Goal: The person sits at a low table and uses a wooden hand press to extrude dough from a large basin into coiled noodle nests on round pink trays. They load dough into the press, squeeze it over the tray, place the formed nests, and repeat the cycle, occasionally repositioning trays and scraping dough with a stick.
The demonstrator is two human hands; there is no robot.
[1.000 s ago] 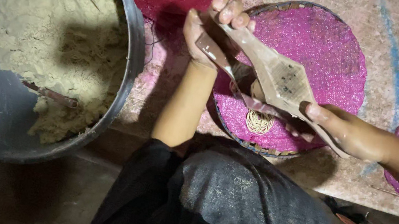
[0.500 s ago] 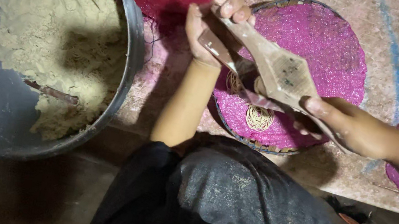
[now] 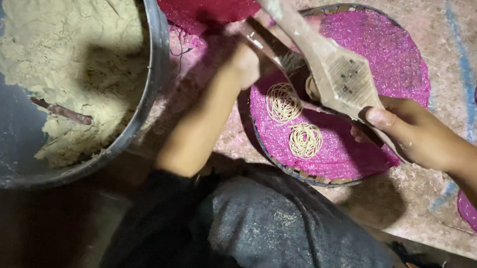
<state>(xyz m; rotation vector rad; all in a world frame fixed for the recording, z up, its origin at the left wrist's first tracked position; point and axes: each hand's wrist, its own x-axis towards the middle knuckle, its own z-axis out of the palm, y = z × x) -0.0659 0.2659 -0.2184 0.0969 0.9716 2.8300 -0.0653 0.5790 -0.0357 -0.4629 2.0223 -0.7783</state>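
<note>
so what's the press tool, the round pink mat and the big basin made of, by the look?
Press tool: likely wood, pale, unpainted, grain and wear showing. Round pink mat: seemingly woven fibre or plastic mesh, glittery weave, darker bound rim. Basin: probably metal, dull grey, thin rim.

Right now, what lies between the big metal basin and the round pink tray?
In the head view, the left forearm crosses pink cloth between the basin and the tray.

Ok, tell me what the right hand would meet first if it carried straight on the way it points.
The right hand points left, gripping the lower end of the wooden press. Carried straight on, it would probably pass over the pink round mat and its noodle coils, then meet the left hand; depth is unclear.
</note>
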